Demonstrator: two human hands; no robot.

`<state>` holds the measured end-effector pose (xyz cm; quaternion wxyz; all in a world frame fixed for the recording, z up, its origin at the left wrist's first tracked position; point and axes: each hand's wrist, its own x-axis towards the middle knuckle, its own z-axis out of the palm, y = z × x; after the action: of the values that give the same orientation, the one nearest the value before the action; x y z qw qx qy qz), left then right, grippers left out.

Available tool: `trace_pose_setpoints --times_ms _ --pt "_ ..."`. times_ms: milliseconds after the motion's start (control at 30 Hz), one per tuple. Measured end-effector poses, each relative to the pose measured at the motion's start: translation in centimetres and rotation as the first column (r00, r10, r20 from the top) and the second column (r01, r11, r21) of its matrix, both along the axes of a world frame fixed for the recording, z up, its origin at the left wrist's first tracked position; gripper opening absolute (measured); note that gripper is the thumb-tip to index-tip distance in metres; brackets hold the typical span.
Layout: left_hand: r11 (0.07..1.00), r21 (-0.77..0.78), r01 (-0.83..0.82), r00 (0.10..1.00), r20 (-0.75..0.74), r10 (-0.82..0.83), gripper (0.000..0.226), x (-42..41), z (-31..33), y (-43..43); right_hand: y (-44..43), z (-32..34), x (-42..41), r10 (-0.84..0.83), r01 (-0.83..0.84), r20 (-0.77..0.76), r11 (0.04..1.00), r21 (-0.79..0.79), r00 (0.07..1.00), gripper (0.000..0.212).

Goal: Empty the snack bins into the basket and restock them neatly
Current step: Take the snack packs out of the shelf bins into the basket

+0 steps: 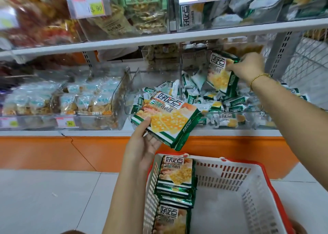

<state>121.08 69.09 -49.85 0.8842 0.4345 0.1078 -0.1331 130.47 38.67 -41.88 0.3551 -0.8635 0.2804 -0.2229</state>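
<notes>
Head view: your left hand (pixel 143 145) grips a pack (pixel 168 120) just above the basket (pixel 221 177) and its stack (pixel 174 177). Your right hand (pixel 248 68) grasps a second pack (pixel 221 73) over the bin (pixel 152 81) beyond, seemingly far from emptied.

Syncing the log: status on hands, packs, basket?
Left hand grips cracker-pack stack above white basket. Right hand pinches single cracker pack at clear bin. More packs piled at basket's left wall; nothing in the way.
</notes>
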Motion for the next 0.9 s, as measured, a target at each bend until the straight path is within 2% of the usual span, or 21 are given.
trace_pose_setpoints --times_ms 33,100,233,300,367,433,500,533,567,600,667,767,800,867,900 --pt "1.0 -0.006 0.014 1.0 0.0 -0.014 0.016 -0.4 0.0 -0.2 0.1 1.0 -1.4 -0.003 0.003 0.007 0.991 -0.133 1.0 0.035" --pt "0.999 -0.024 0.045 0.999 -0.002 -0.045 0.018 -1.3 -0.2 -0.6 0.3 2.8 -4.1 0.02 -0.004 0.077 0.978 -0.207 0.997 0.042" --pt "0.998 -0.03 0.046 0.999 -0.023 -0.047 0.026 -3.5 -1.7 -1.4 0.3 3.6 -9.3 0.069 -0.077 0.179 0.996 0.038 0.981 0.049" --pt "0.998 -0.001 0.062 0.997 -0.042 -0.062 0.028 -4.7 -2.8 -1.8 0.0 2.4 -11.8 0.156 -0.208 0.201 0.94 0.271 0.967 0.032" --pt "0.997 0.008 0.071 0.996 -0.059 -0.07 0.026 -6.0 -3.9 -2.2 -0.1 0.8 -13.8 0.216 -0.325 0.26 0.791 0.519 0.941 0.019" --pt "0.998 0.004 0.067 0.996 -0.062 -0.066 0.038 -7.2 -4.8 -2.6 0.4 -1.0 -15.7 0.232 -0.417 0.347 0.55 0.724 0.909 0.012" --pt "0.997 -0.029 0.068 0.996 -0.064 -0.069 0.048 -8.1 -5.7 -3.0 1.2 -3.1 -17.0 0.249 -0.462 0.398 0.318 0.828 0.883 0.024" --pt "0.997 -0.04 0.067 0.995 -0.066 -0.069 0.042 -8.5 -6.1 -3.2 1.8 -4.4 -17.6 0.283 -0.456 0.384 0.26 0.851 0.879 0.033" --pt "0.997 -0.047 0.062 0.995 -0.075 -0.065 0.031 -8.9 -6.3 -3.5 2.7 -5.6 -18.0 0.327 -0.43 0.345 0.242 0.87 0.88 0.043" --pt "0.998 -0.047 0.052 0.994 -0.092 -0.056 0.021 -9.2 -6.6 -3.8 3.6 -6.9 -18.4 0.378 -0.402 0.291 0.257 0.879 0.879 0.049" --pt "0.999 -0.045 0.01 0.992 -0.127 -0.016 0.008 -9.8 -7.2 -4.1 5.4 -8.9 -19.2 0.447 -0.364 0.199 0.322 0.874 0.872 0.048" --pt "0.996 -0.064 -0.056 0.984 -0.174 0.044 0.009 -10.2 -8.4 -3.5 7.3 -11.1 -20.3 0.463 -0.363 0.173 0.362 0.859 0.869 0.036" --pt "0.996 -0.079 -0.052 0.984 -0.174 0.038 0.008 -10.5 -8.7 -3.3 7.7 -11.6 -20.6 0.446 -0.373 0.176 0.405 0.834 0.877 0.034" --pt "0.993 -0.113 -0.025 0.988 -0.155 0.007 0.02 -11.1 -9.0 -2.9 8.7 -12.4 -20.7 0.412 -0.399 0.176 0.552 0.733 0.894 0.034" --pt "0.992 -0.127 -0.009 0.988 -0.153 -0.011 0.02 -11.3 -9.1 -2.8 9.4 -12.4 -20.8 0.404 -0.406 0.166 0.632 0.66 0.899 0.042"
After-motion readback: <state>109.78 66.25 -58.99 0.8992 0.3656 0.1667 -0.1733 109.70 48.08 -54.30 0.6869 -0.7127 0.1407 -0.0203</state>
